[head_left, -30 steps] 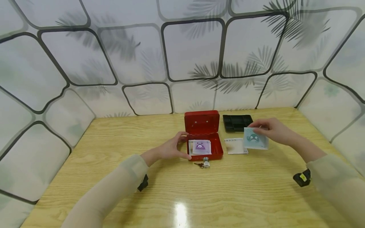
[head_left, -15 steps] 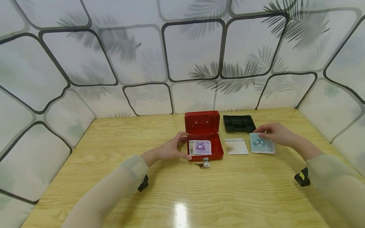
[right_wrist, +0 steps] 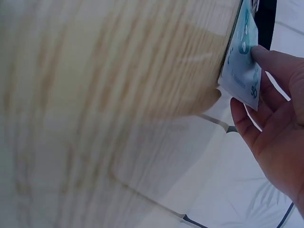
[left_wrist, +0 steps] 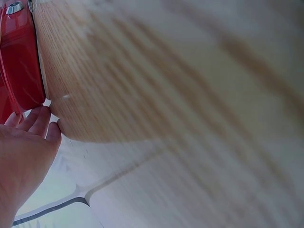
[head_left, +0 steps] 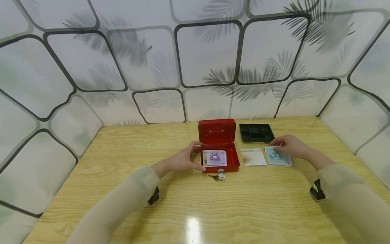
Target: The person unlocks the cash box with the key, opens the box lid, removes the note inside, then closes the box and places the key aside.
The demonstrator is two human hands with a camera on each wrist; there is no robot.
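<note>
Left hand [head_left: 185,158] spans the left end of the red box [head_left: 232,168], thumb at the front corner, fingers at the back corner; the left wrist view shows fingertips touching the box's end. I read that as a steadying grip, so the box doesn't slide. Right hand [head_left: 291,146] is well apart from it, pinching the teal note [head_left: 278,157] by its far edge: thumb on the printed face, fingers underneath per the right wrist view. Edge pinch probably leaves the print showing and the note easy to let go. From my remote feed I can't tell if that note lies fully flat on the bench [head_left: 170,206]; a "50" reads on one corner.

Teal note is just right of a pale note [head_left: 253,157], not touching, side by side; looks like sorting by kind, my guess. Purple note [head_left: 216,158] sits in the left part of the box, over another paper whose edge pokes out. Lid [head_left: 217,133] is tipped up at the back, which gives access from the front. Black tray [head_left: 258,139] is set behind the notes, likely out of the way. Keys [head_left: 215,177] lie just in front of the box.
</note>
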